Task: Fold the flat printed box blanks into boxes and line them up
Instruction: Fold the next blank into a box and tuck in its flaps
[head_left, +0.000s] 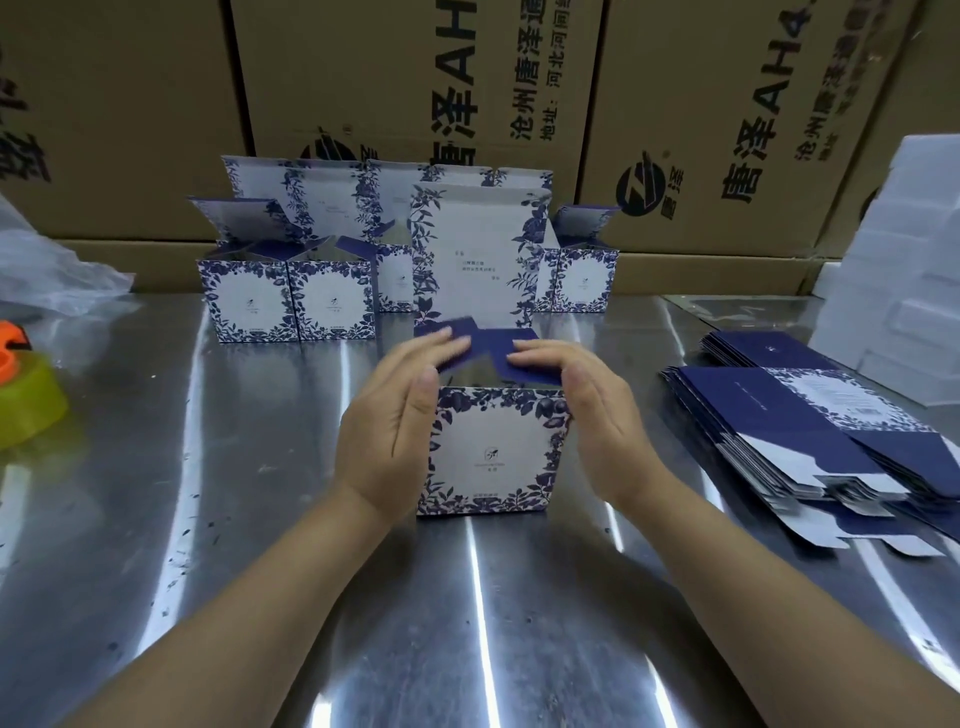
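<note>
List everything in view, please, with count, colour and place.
box in work: one, white with blue leaves, centre
folded boxes: at least five, same print, behind it
flat blanks: many, stacked, dark blue, right
moulded pieces: one pile, white, far right
tape roll: one, yellow-green, left edge
plastic bag: one, clear, back left
cartons: several, brown, along the back
table: one, shiny metal, underneath
left hand: one, fingers straight, box's left side
right hand: one, fingers straight, box's right side

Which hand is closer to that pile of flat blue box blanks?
Right. The right hand sits between the box and the pile of blanks; the left hand is on the box's other side.
</note>
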